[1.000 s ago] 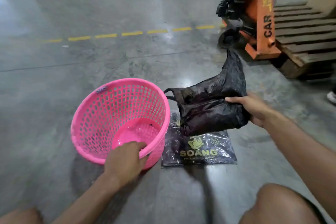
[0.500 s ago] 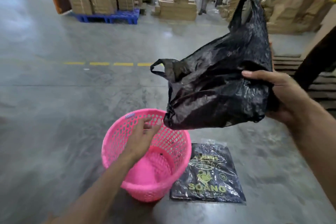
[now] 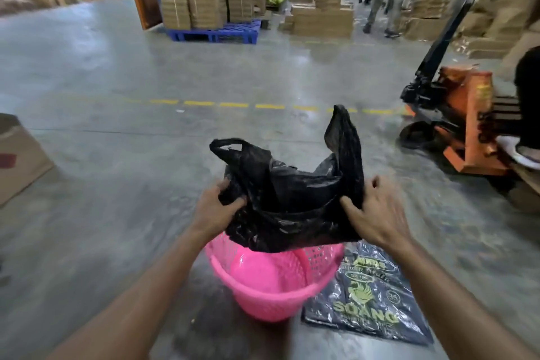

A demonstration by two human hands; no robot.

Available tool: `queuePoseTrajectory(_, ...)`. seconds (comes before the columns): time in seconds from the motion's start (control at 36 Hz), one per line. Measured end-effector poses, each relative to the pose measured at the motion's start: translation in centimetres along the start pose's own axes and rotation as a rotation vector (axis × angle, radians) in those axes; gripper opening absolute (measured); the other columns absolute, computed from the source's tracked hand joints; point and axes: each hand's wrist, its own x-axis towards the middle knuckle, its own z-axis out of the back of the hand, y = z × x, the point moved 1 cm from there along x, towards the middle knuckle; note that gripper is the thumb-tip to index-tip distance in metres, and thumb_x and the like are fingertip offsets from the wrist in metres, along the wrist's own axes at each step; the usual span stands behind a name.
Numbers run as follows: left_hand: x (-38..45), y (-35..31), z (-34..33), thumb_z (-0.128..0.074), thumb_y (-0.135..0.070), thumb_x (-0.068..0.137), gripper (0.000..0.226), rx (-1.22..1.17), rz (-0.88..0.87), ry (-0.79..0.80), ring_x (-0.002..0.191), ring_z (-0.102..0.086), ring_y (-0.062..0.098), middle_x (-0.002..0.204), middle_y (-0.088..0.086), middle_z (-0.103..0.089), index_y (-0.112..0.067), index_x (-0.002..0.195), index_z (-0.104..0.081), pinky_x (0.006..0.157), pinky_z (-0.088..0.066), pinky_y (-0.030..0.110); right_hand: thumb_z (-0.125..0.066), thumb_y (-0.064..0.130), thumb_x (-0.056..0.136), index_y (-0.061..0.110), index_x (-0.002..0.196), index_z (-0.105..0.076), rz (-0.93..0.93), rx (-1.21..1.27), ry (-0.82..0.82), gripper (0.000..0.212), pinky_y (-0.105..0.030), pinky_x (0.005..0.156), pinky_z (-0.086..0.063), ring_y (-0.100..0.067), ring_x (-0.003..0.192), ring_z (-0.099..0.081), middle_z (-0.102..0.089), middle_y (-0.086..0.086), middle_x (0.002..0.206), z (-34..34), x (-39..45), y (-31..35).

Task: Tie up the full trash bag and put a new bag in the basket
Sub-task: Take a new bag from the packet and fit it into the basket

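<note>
Your left hand (image 3: 214,209) and your right hand (image 3: 377,215) each grip a side of the crumpled black plastic bag (image 3: 289,204), fingers closed into its film. You hold it up above the round pink perforated plastic basket (image 3: 271,295), its lower edge hanging just over the basket's far rim. The bag's 2 handle loops stick upward. The basket stands on the grey concrete floor (image 3: 117,184), and just to its right lies the flat black printed pack of bags (image 3: 368,301). Further right sits an orange pallet jack (image 3: 467,126).
</note>
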Motion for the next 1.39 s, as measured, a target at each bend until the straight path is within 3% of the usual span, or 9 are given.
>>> queuePoseTrajectory(0.11,-0.1,0.8,-0.5,-0.071,-0.024,0.071,0.018,0.009,0.046,0.051,0.084,-0.074,0.013,0.087,-0.006,-0.079,-0.029,0.088,-0.076,0.090,-0.061,0.044,-0.034,0.059,0.088,0.017,0.109,-0.064,0.030,-0.136,0.051,0.056,-0.044,0.087,-0.045,-0.037,0.101,-0.056,-0.043,-0.007,0.093,-1.5,-0.3,3.1)
queuePoseTrajectory(0.33,0.0,1.5,-2.0,-0.060,-0.056,0.067,0.062,0.551,-0.064,0.006,0.128,-0.043,0.032,0.130,0.008,-0.042,-0.030,0.123,-0.063,0.114,-0.039,0.046,-0.062,0.007,0.082,0.014,0.134,-0.057,-0.018,0.323,0.273,0.052,-0.033,0.086,-0.046,-0.039,0.114,-0.064,-0.072,-0.017,0.122,-5.4,-0.1,6.3)
queuePoseTrajectory(0.47,1.2,1.1,-2.6,-0.061,-0.057,0.059,0.061,0.403,-0.009,0.142,0.108,-0.064,0.024,0.105,-0.001,-0.063,-0.036,0.116,-0.058,0.099,-0.052,0.045,-0.063,-0.001,0.078,0.018,0.133,-0.062,-0.107,0.481,0.208,0.058,-0.022,0.089,-0.042,-0.029,0.114,-0.065,-0.072,-0.009,0.120,-6.6,-0.5,5.8)
queuePoseTrajectory(0.56,1.2,0.2,-3.3,-0.065,-0.057,0.064,0.028,0.438,-0.077,0.172,0.078,-0.063,0.019,0.075,-0.012,-0.060,-0.044,0.088,-0.058,0.077,-0.055,0.041,-0.078,0.009,0.078,0.029,0.127,-0.058,-0.076,0.506,0.325,0.056,-0.011,0.084,-0.044,-0.011,0.095,-0.067,-0.067,0.009,0.101,-7.0,-0.9,5.3)
queuePoseTrajectory(0.75,1.6,0.6,-5.9,-0.068,-0.045,0.082,0.030,0.356,-0.236,0.334,0.062,-0.064,0.020,0.062,0.000,-0.068,-0.016,0.071,-0.068,0.064,-0.052,0.047,-0.073,0.066,0.078,0.021,0.071,-0.059,-0.090,0.343,0.281,0.047,-0.040,0.077,-0.053,-0.024,0.079,-0.065,-0.068,0.002,0.076,-7.6,-0.5,4.7)
queuePoseTrajectory(1.03,2.3,0.1,-3.0,-0.072,-0.043,0.076,0.031,0.250,-0.059,0.286,0.055,-0.057,0.017,0.062,0.005,-0.068,-0.014,0.076,-0.063,0.062,-0.049,0.032,-0.083,0.047,0.081,0.017,0.109,-0.068,-0.010,0.625,0.404,0.044,-0.024,0.065,-0.043,-0.011,0.070,-0.059,-0.065,0.006,0.080,-9.1,2.8,8.3)
queuePoseTrajectory(1.19,2.5,-0.6,0.5,-0.065,0.004,0.090,0.022,-0.002,0.117,0.233,0.040,-0.059,0.005,0.043,-0.002,-0.062,-0.014,0.080,-0.055,0.050,-0.048,0.020,-0.074,0.018,0.083,0.016,0.063,-0.063,-0.084,0.637,0.279,0.023,-0.029,0.067,-0.049,-0.017,0.065,-0.060,-0.066,0.002,0.063,-8.9,4.9,8.6)
queuePoseTrajectory(1.28,2.4,-1.0,2.5,-0.054,-0.002,0.096,0.019,-0.120,0.219,0.127,0.038,-0.060,0.004,0.040,-0.003,-0.059,-0.018,0.085,-0.053,0.047,-0.047,0.015,-0.062,-0.002,0.092,0.010,0.085,-0.056,-0.210,0.986,0.247,0.015,-0.028,0.052,-0.056,-0.018,0.046,-0.064,-0.071,-0.014,0.068,-7.5,5.3,7.0)
queuePoseTrajectory(1.39,2.3,0.0,5.2,-0.051,-0.012,0.097,0.017,-0.291,0.313,0.027,0.048,-0.059,0.005,0.051,-0.009,-0.049,-0.027,0.101,-0.059,0.065,-0.044,0.026,-0.058,-0.015,0.088,0.023,0.128,-0.048,-0.126,1.035,0.176,0.056,-0.026,0.053,-0.051,-0.013,0.052,-0.058,-0.063,-0.017,0.090,-5.4,5.6,2.0)
